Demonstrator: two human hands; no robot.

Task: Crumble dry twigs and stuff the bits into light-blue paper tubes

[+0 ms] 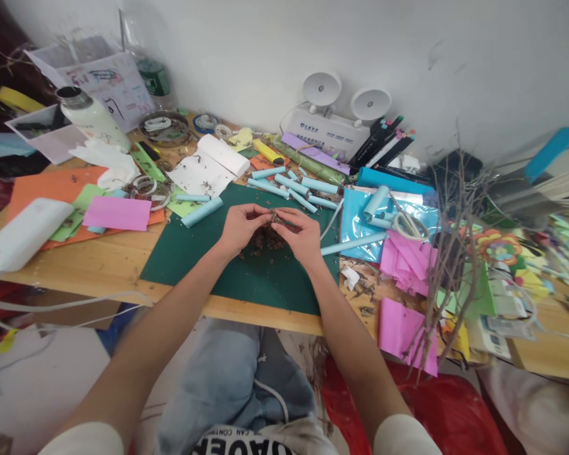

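Observation:
My left hand (241, 228) and my right hand (301, 234) meet over the dark green cutting mat (194, 253), fingertips pinched together on a small brown piece of dry bark or twig (275, 218). Below the fingers lies a pile of brown crumbled bits (264, 240) on the mat. Several light blue paper rolls (294, 184) lie just beyond the hands, and one more blue roll (201, 212) sits to the left.
Pink paper sheets (117, 213) and orange paper lie left; a white bottle (92, 117) stands at the back left. Bare dry branches (448, 253) rise at the right over pink paper (405, 256), scissors (408, 224) and a blue foil sheet. A white twin-head lamp (332, 120) stands by the wall.

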